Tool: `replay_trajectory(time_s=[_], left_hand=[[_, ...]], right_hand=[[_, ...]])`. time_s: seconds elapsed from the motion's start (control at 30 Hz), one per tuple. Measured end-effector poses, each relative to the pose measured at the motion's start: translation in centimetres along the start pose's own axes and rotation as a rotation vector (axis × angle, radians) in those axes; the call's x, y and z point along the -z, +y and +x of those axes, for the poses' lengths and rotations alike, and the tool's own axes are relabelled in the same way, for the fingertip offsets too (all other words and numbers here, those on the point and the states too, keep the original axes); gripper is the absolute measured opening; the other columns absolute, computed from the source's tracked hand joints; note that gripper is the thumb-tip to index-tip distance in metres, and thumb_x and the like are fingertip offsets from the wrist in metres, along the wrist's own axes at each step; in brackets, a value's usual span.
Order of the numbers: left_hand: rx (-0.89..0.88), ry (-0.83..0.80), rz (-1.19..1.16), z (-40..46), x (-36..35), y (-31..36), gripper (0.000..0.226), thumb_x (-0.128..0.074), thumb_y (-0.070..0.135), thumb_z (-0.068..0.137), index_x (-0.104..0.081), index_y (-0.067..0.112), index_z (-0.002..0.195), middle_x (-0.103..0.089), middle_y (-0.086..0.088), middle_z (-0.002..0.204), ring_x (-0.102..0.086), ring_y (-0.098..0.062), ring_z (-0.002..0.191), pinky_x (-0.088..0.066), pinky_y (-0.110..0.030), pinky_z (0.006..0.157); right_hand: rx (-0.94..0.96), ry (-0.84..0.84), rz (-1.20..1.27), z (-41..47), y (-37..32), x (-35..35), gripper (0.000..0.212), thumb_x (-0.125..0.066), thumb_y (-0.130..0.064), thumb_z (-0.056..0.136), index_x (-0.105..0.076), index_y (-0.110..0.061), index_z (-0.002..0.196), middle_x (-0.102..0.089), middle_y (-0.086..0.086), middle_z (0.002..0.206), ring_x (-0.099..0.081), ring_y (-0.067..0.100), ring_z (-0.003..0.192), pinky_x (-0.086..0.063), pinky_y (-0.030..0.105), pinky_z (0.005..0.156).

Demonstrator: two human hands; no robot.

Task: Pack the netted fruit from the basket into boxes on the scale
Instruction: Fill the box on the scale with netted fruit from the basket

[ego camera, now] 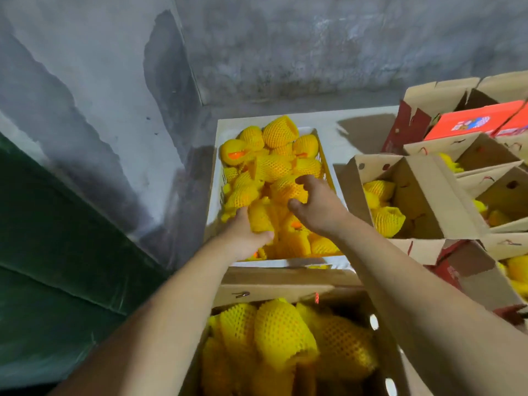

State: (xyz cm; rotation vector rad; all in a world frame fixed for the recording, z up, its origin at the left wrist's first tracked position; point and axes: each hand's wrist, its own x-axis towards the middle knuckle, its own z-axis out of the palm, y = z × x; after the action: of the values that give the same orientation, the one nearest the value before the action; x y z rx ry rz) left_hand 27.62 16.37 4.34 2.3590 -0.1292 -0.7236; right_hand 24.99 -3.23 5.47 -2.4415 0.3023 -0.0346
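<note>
Grey concrete floor [357,130] under white basket [320,262] and cardboard boxes [428,201]

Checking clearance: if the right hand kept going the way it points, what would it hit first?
The right hand already curls over a netted fruit in the basket; that fruit comes first, though depth is unclear.

The fruit [274,167] wears yellow foam netting with an open, matt mesh. The boxes [423,195] are plain brown cardboard, dull and creased. The wall [314,47] behind looks like rough, blotchy grey concrete.

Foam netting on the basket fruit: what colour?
Yellow foam netting, orange fruit showing through; head view.
</note>
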Motion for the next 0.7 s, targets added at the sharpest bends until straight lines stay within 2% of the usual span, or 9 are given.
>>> replay_trajectory(time_s=[0.1,0.17,0.23,0.3,0.4,0.5,0.57,0.63,0.7], left_hand=[[0.102,-0.094,0.159,3.8,-0.6,0.0,0.084,-0.052,0.064,0.101,-0.024,0.019,0.166,-0.029,-0.009,0.170,-0.033,-0.033,0.154,-0.035,-0.040,0.118],[0.115,0.055,0.213,5.7,-0.6,0.3,0.062,-0.047,0.060,0.103,-0.046,0.023,0.153,-0.043,-0.014,0.159,-0.043,-0.036,0.144,-0.040,-0.040,0.109],[0.113,0.252,0.233,7.2,-0.3,0.3,0.048,-0.050,0.050,0.102,-0.049,0.027,0.143,-0.043,-0.014,0.149,-0.040,-0.037,0.139,-0.038,-0.044,0.110],[0.082,0.295,0.212,8.5,-0.1,0.2,0.059,-0.054,0.040,0.100,-0.033,0.028,0.154,-0.031,-0.012,0.156,-0.029,-0.036,0.145,-0.032,-0.047,0.116],[0.072,0.191,0.303,9.6,0.0,0.2,0.086,-0.063,0.039,0.098,-0.009,0.031,0.165,-0.018,-0.009,0.165,-0.023,-0.038,0.149,-0.031,-0.052,0.117],[0.110,0.251,0.331,9.9,-0.4,0.0,0.096,-0.078,0.045,0.088,-0.018,0.026,0.161,-0.024,-0.013,0.149,-0.033,-0.039,0.140,-0.040,-0.049,0.108],[0.121,0.274,0.336,9.7,-0.5,0.0,0.092,-0.085,0.043,0.080,-0.027,0.024,0.149,-0.027,-0.013,0.140,-0.040,-0.039,0.134,-0.046,-0.047,0.103],[0.113,0.263,0.309,9.5,0.1,0.0,0.090,-0.090,0.041,0.075,-0.030,0.020,0.138,-0.031,-0.014,0.139,-0.046,-0.041,0.131,-0.049,-0.048,0.104],[0.067,0.256,0.243,9.2,0.9,-0.1,0.089,-0.092,0.042,0.071,-0.030,0.019,0.130,-0.042,-0.014,0.137,-0.052,-0.042,0.127,-0.051,-0.051,0.102]], right_hand=[[-0.018,-0.104,-0.153,4.9,1.3,-2.7,0.084,-0.065,-0.032,0.096,-0.017,-0.015,0.164,-0.021,0.011,0.168,-0.032,0.044,0.147,-0.031,0.049,0.116],[-0.060,-0.118,-0.184,5.8,2.5,-5.0,0.086,-0.061,-0.036,0.099,-0.007,-0.020,0.165,-0.013,0.009,0.169,-0.028,0.044,0.146,-0.031,0.051,0.116],[-0.089,-0.029,-0.251,5.6,3.5,-6.6,0.079,-0.058,-0.037,0.100,-0.010,-0.025,0.161,-0.018,0.013,0.159,-0.030,0.044,0.138,-0.036,0.053,0.110],[-0.077,0.060,-0.278,5.7,3.8,-6.9,0.069,-0.060,-0.030,0.097,-0.020,-0.023,0.153,-0.023,0.015,0.150,-0.031,0.042,0.134,-0.038,0.051,0.106],[0.019,0.094,-0.341,5.8,3.8,-6.5,0.056,-0.058,-0.021,0.096,-0.031,-0.016,0.144,-0.033,0.010,0.150,-0.035,0.037,0.134,-0.039,0.046,0.104],[0.021,0.126,-0.387,5.0,3.6,-6.2,0.050,-0.059,-0.022,0.094,-0.034,-0.018,0.137,-0.043,0.004,0.139,-0.036,0.036,0.130,-0.027,0.049,0.110],[-0.001,0.123,-0.368,4.8,3.2,-5.2,0.059,-0.068,-0.034,0.087,-0.035,-0.019,0.134,-0.045,0.002,0.136,-0.036,0.036,0.130,-0.024,0.051,0.112],[-0.029,0.100,-0.306,4.8,2.4,-3.8,0.080,-0.077,-0.046,0.078,-0.033,-0.018,0.139,-0.046,0.004,0.138,-0.040,0.038,0.131,-0.029,0.051,0.109],[-0.050,0.059,-0.151,4.5,1.2,-2.5,0.090,-0.081,-0.049,0.075,-0.034,-0.017,0.144,-0.045,0.008,0.138,-0.048,0.039,0.128,-0.039,0.048,0.097]])
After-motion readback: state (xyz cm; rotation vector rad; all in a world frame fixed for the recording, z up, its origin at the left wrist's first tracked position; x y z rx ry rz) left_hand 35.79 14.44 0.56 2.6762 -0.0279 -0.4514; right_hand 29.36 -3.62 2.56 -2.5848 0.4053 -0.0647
